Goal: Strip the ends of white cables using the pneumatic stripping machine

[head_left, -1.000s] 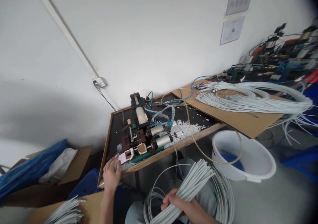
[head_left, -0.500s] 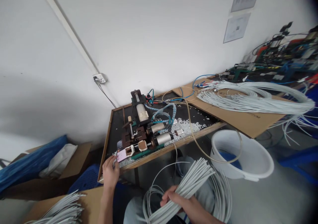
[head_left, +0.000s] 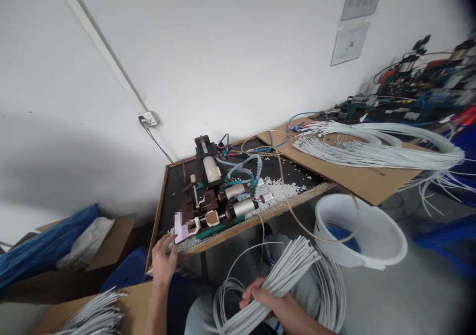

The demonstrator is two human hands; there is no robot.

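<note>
My right hand is closed around a thick bundle of grey-white cables that loops over my lap. My left hand rests at the near left corner of the bench, its fingers curled beside a small pink-white piece; whether it grips anything there I cannot make out. Just beyond that hand a small pneumatic machine with silver cylinders and blue hoses stands on the bench. White cuttings lie scattered to the right of the machine.
A white bucket stands on the floor to the right. A long pile of cables lies on cardboard further right. More cables rest on a carton at lower left. Boxes and a blue bag sit at left.
The view has shifted slightly. Both hands stay about where they were, the left at the bench corner and the right on the cable bundle.
</note>
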